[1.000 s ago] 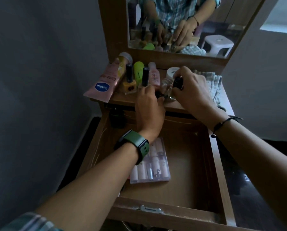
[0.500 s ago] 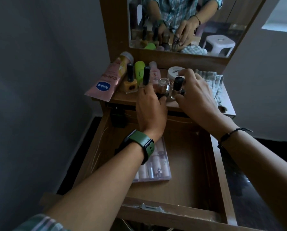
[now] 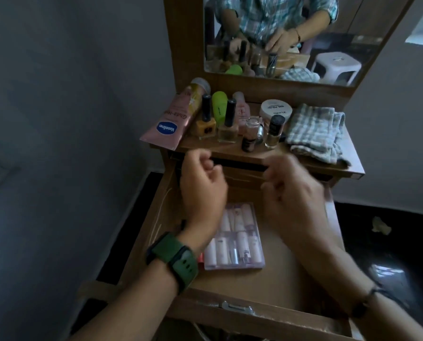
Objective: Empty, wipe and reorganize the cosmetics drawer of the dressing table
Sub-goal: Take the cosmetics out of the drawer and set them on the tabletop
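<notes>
Head view: I read my left hand (image 3: 201, 190) and right hand (image 3: 294, 193) as both loosely curled and holding nothing, hovering over the open drawer (image 3: 301, 269) just below the tabletop's front edge, though the right is blurred. At twelve o'clock the tabletop carries the Vaseline tube (image 3: 167, 124), nail polish bottles (image 3: 227, 125), a white jar (image 3: 275, 109) and, toward one o'clock, the checked cloth (image 3: 315, 130). I judge emptying is nearly done, and the next move calls for lifting out the clear case of small bottles (image 3: 235, 238) lying flat at six o'clock below my hands.
</notes>
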